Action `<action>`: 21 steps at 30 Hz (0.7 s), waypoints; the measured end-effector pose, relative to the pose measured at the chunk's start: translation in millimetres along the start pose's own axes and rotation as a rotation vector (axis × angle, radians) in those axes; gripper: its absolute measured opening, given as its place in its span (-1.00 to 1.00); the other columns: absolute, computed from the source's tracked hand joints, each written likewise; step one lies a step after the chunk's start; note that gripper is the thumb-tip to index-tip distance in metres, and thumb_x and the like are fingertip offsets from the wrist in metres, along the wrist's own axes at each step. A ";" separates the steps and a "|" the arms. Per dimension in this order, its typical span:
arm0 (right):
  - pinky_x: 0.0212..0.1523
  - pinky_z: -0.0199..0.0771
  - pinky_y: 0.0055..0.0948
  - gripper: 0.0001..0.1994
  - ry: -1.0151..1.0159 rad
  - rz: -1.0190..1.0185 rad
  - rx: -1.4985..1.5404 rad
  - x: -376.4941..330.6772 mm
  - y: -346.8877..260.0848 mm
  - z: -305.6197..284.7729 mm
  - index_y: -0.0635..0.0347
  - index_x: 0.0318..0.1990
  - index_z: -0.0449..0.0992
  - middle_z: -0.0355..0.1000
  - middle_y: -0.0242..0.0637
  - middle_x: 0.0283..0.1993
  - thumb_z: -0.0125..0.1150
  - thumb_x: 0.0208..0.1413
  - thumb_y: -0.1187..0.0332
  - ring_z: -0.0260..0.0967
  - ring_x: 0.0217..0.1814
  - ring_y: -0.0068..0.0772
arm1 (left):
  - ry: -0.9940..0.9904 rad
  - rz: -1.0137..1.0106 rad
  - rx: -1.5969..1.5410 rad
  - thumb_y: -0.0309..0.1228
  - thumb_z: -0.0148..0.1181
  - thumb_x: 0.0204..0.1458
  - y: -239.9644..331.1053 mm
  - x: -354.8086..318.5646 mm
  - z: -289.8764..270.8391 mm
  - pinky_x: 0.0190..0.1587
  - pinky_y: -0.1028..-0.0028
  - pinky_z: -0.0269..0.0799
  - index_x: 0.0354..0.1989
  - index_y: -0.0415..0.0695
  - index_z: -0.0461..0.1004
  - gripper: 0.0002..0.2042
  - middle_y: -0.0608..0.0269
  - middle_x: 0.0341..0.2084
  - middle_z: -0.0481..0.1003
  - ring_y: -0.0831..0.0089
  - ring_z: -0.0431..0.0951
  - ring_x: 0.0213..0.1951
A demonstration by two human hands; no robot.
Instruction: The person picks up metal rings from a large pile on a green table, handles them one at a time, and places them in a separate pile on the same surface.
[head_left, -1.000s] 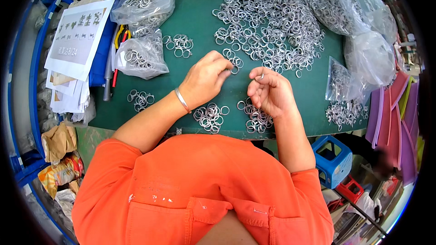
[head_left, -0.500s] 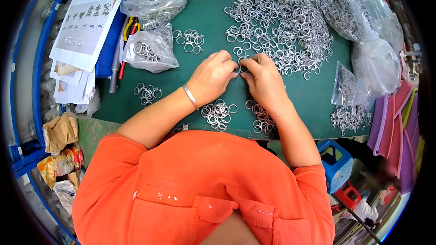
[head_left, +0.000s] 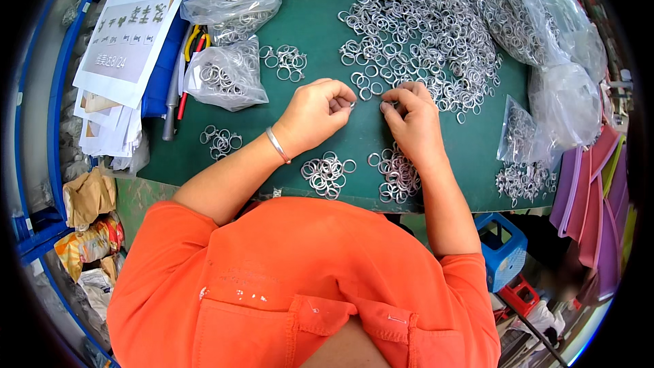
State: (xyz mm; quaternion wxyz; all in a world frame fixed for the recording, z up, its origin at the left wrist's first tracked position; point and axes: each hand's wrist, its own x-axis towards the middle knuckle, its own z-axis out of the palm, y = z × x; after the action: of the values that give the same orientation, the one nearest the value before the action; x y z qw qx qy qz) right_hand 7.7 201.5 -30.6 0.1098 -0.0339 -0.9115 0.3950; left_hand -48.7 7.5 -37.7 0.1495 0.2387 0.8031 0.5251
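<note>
My left hand (head_left: 319, 110) is closed over the green tabletop, its fingers curled and a small bit of silvery metal showing at the thumb and fingertips. My right hand (head_left: 414, 121) is a short way to the right, thumb and fingers pinched together; whatever they hold is mostly hidden. Between the fingertips and just beyond lie a few loose silver metal rings (head_left: 366, 93), at the near edge of a large spread pile of rings (head_left: 436, 34). Closer to my body are two small heaps, one of silver rings (head_left: 328, 176) and one of slightly pinkish rings (head_left: 398, 177).
Clear bags of rings (head_left: 225, 76) stand at the left, by pliers (head_left: 192, 42) and printed papers (head_left: 126, 41). Smaller ring groups (head_left: 285, 63) (head_left: 221, 142) lie nearby. More bags (head_left: 565, 102) and small metal parts (head_left: 524, 180) are at the right. A blue stool (head_left: 501, 249) stands below.
My hands were close together at one ring; now they are apart, the right one shifted rightward and the left fingers curled in more. Loose rings show between them.
</note>
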 end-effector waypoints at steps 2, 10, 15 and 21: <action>-0.25 0.47 -0.31 -0.85 0.047 -0.091 -0.052 1.7 1.4 1.2 0.21 -0.28 0.60 0.44 -0.17 -0.23 0.19 -0.04 0.57 0.45 -0.24 -0.16 | 0.022 0.132 0.120 -0.61 0.15 -0.01 -3.2 1.2 -2.3 -0.33 0.53 0.49 -0.28 -0.26 0.55 -0.88 0.23 -0.41 0.50 0.52 0.55 -0.41; -0.21 0.47 -0.28 -0.79 -0.055 -0.320 -0.181 18.1 -2.1 21.6 0.15 -0.26 0.62 0.42 -0.22 -0.32 0.19 -0.07 0.59 0.42 -0.21 -0.15 | 0.056 0.295 0.352 -0.60 0.16 -0.05 -15.6 15.2 -2.4 -0.30 0.35 0.46 -0.33 -0.24 0.56 -0.89 0.08 -0.37 0.49 0.17 0.53 -0.36; -0.33 0.48 -0.43 -0.86 -0.116 0.104 0.209 12.3 -0.6 8.3 0.20 -0.27 0.61 0.51 -0.24 -0.36 0.27 -0.02 0.56 0.49 -0.33 -0.38 | 0.041 0.226 0.262 -0.61 0.17 -0.04 -10.8 13.0 -8.6 -0.30 0.37 0.46 -0.32 -0.23 0.56 -0.89 0.11 -0.38 0.49 0.22 0.54 -0.37; -0.39 0.56 -0.57 -0.87 -0.256 0.488 0.796 8.7 -5.1 -16.0 0.42 -0.18 0.53 0.55 -0.18 -0.31 0.20 0.12 0.58 0.52 -0.35 -0.47 | 0.017 0.234 0.208 -0.61 0.18 -0.03 -3.3 16.9 -3.0 -0.32 0.40 0.45 -0.32 -0.23 0.55 -0.90 0.14 -0.41 0.49 0.28 0.54 -0.38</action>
State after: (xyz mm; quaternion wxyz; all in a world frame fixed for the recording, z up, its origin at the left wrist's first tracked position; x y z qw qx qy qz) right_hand 3.0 210.7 -14.8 -0.0947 -0.1533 -0.6610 0.7284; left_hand -65.1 13.2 -39.3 0.0548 0.3405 0.8210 0.4550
